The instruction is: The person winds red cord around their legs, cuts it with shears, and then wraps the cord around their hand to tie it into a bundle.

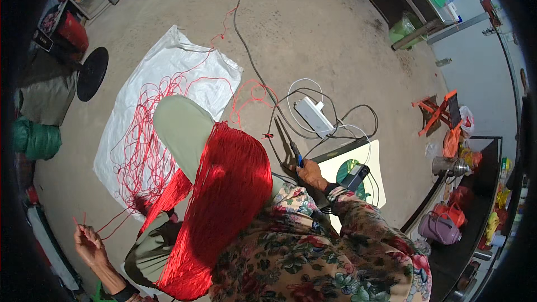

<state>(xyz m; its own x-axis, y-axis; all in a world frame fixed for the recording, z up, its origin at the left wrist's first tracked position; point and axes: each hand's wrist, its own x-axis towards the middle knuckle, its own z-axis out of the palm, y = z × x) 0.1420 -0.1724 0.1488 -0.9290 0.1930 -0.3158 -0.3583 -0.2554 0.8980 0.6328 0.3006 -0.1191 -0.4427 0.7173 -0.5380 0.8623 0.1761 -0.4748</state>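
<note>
At the lower left, my left hand [92, 246] is raised with its fingers closed on thin red cord [113, 230]. The strand runs from there toward my lap. A thick bundle of red strands [226, 201] lies draped across my light green trouser leg [182, 126]. My right hand [311, 174], right of the bundle, grips a slim dark tool with a blue handle [297, 154]. Its long thin end points away from me; the tool's exact kind is unclear. Loose loops of red cord [146, 148] spread over a white sheet [168, 56] on the floor.
A white power strip [313, 116] with tangled cables lies beyond my right hand. Beside that hand is a pale yellow board [369, 159] with a small dark device [356, 178]. An orange folding stool [439, 113], metal flask [450, 166] and purple container [439, 228] stand right.
</note>
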